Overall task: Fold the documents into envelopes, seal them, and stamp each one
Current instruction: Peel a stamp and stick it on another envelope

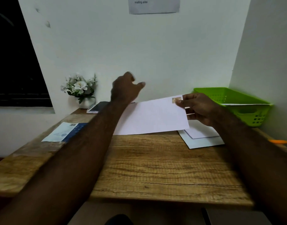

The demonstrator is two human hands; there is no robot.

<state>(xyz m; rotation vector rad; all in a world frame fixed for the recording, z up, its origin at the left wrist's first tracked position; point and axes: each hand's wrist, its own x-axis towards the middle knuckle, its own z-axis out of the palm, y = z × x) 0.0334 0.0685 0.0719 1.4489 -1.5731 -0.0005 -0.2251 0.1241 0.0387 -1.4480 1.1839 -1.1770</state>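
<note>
My right hand point(196, 108) pinches the right end of a white envelope point(152, 117), thumb on top beside the brownish stamp point(176, 99) in its corner. The envelope hangs just above the wooden desk point(155, 168), tilted up to the right. My left hand point(125, 88) is raised over the back of the desk, left of the envelope, fingers loosely curled and holding nothing. Two more white envelopes or sheets point(202, 138) lie on the desk under my right hand.
A green plastic basket point(246, 109) with a white envelope in it stands at the back right. A flower pot point(81, 90) and a dark notebook point(97, 107) sit at the back left. A printed packet point(64, 132) lies at left. An orange pen point(279, 141) lies at far right.
</note>
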